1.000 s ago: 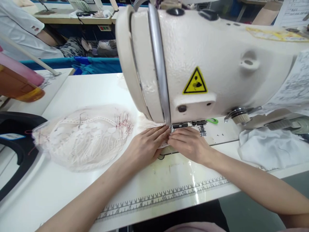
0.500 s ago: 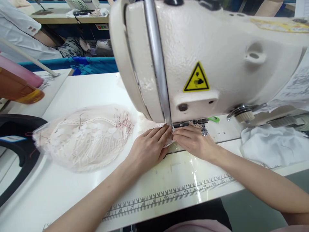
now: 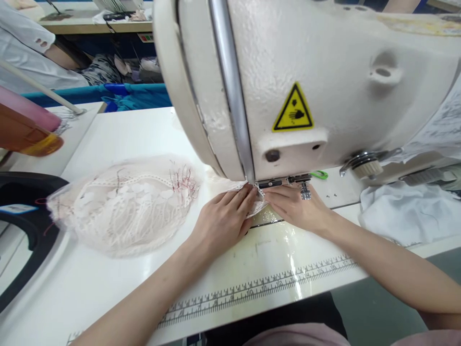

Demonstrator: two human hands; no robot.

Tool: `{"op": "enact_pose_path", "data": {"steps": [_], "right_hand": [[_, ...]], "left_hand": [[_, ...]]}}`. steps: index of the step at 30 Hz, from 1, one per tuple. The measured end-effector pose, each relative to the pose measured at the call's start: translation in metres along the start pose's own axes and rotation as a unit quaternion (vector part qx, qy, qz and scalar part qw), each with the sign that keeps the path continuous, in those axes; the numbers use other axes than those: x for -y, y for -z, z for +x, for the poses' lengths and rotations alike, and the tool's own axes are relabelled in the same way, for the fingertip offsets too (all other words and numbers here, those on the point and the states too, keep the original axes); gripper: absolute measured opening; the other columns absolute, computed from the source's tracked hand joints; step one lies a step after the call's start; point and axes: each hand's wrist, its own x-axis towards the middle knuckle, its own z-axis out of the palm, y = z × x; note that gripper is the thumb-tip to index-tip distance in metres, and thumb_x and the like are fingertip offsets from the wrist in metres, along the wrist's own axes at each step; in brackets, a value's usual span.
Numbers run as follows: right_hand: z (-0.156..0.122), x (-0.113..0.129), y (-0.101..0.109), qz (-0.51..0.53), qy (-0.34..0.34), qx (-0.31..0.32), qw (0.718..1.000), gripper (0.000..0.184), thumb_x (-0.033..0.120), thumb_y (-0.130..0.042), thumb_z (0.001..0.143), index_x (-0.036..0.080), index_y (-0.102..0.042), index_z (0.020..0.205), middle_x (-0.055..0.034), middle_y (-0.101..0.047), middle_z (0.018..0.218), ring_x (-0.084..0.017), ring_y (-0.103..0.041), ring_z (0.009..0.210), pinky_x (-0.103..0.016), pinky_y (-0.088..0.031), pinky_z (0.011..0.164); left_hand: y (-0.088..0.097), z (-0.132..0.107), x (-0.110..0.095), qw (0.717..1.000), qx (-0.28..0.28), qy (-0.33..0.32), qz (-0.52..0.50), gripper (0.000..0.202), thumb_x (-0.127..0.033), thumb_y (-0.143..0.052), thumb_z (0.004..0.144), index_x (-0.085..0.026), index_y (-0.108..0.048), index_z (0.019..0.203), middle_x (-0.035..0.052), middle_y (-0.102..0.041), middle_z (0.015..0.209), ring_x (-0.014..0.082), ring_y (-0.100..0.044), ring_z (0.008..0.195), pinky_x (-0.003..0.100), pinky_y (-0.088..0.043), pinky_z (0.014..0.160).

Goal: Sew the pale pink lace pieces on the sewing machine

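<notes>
A cream sewing machine (image 3: 324, 72) fills the upper right of the view. Under its head, by the presser foot (image 3: 304, 191), lies a small piece of pale lace fabric (image 3: 258, 206). My left hand (image 3: 224, 219) rests on the fabric's left side with fingers stretched flat towards the needle. My right hand (image 3: 296, 205) presses the fabric from the right, fingers close together and flat. The two hands' fingertips nearly meet just below the needle bar. The needle itself is hidden by the machine head.
A heap of pale lace pieces (image 3: 122, 204) lies on the white table (image 3: 118, 283) to the left. A ruler strip (image 3: 259, 288) runs along the front edge. White cloth (image 3: 406, 216) lies at the right. Another person's white sleeve (image 3: 25, 53) shows at the back left.
The view has moved closer and a little lower, so the machine head looks larger. Both hands have stayed on the fabric under the head, shifting slightly right.
</notes>
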Motion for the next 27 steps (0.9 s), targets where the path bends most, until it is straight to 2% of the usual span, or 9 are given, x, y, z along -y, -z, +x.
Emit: {"op": "enact_pose_path", "data": {"steps": [4,7,13,18,21,23,27], "right_hand": [[0.004,0.0,0.006,-0.026,-0.016,0.027,0.999,0.022,0.014,-0.045,0.092,0.018,-0.067,0.091,0.0011,-0.073,0.088,-0.014,-0.063,0.072,-0.033,-0.037,0.064],[0.007,-0.001,0.01,-0.002,-0.041,0.05,0.998,0.023,0.014,-0.044,0.091,0.019,-0.066,0.086,0.0001,-0.071,0.083,-0.016,-0.062,0.077,-0.032,-0.036,0.062],[0.008,-0.003,0.014,0.072,-0.067,0.058,0.994,0.033,0.012,-0.036,0.093,0.022,-0.067,0.089,-0.002,-0.071,0.091,-0.015,-0.059,0.079,-0.031,-0.043,0.07],[0.009,-0.006,0.012,0.05,-0.054,0.062,0.995,0.029,0.015,-0.039,0.093,0.021,-0.066,0.088,-0.0018,-0.07,0.088,-0.014,-0.057,0.073,-0.031,-0.041,0.07],[0.009,-0.008,0.007,0.039,-0.029,0.067,0.997,0.026,0.015,-0.042,0.093,0.021,-0.065,0.083,0.0011,-0.07,0.083,-0.011,-0.055,0.066,-0.029,-0.038,0.063],[0.007,-0.008,0.003,0.018,0.002,0.064,0.998,0.025,0.009,-0.044,0.09,0.02,-0.066,0.084,0.0024,-0.071,0.088,-0.009,-0.055,0.063,-0.029,-0.035,0.057],[0.003,-0.005,-0.005,-0.008,0.036,0.054,0.998,0.029,0.003,-0.046,0.087,0.021,-0.066,0.096,0.0012,-0.071,0.102,-0.012,-0.06,0.077,-0.029,-0.038,0.06]], "left_hand": [[0.0,0.001,0.0,1.0,0.002,0.003,0.003,0.041,-0.024,-0.046,0.092,-0.005,-0.057,0.126,0.0156,-0.064,0.125,0.0263,-0.067,0.102,0.038,-0.057,0.082],[-0.001,0.001,-0.001,1.0,0.011,0.006,0.003,0.042,-0.025,-0.046,0.092,-0.007,-0.055,0.129,0.0156,-0.062,0.127,0.0261,-0.067,0.103,0.039,-0.057,0.083],[-0.001,0.0,-0.003,1.0,0.03,0.001,0.004,0.043,-0.022,-0.048,0.093,-0.009,-0.051,0.134,0.0172,-0.058,0.132,0.0272,-0.064,0.111,0.038,-0.057,0.085],[-0.002,-0.003,0.0,0.997,-0.009,-0.077,-0.002,0.04,-0.008,-0.044,0.092,-0.005,-0.053,0.13,0.014,-0.054,0.136,0.0258,-0.055,0.124,0.038,-0.053,0.097],[-0.001,-0.006,0.006,0.996,-0.007,-0.084,-0.019,0.04,-0.011,-0.043,0.092,-0.005,-0.054,0.13,0.0142,-0.055,0.135,0.0253,-0.057,0.122,0.038,-0.054,0.097],[0.001,-0.007,0.011,0.996,0.002,-0.083,-0.035,0.039,-0.014,-0.042,0.093,-0.005,-0.055,0.129,0.0145,-0.056,0.133,0.0252,-0.058,0.12,0.039,-0.054,0.097],[0.003,-0.007,0.022,0.994,0.005,-0.089,-0.061,0.038,-0.015,-0.038,0.094,-0.007,-0.059,0.125,0.0124,-0.06,0.129,0.0236,-0.062,0.115,0.038,-0.055,0.096]]}}
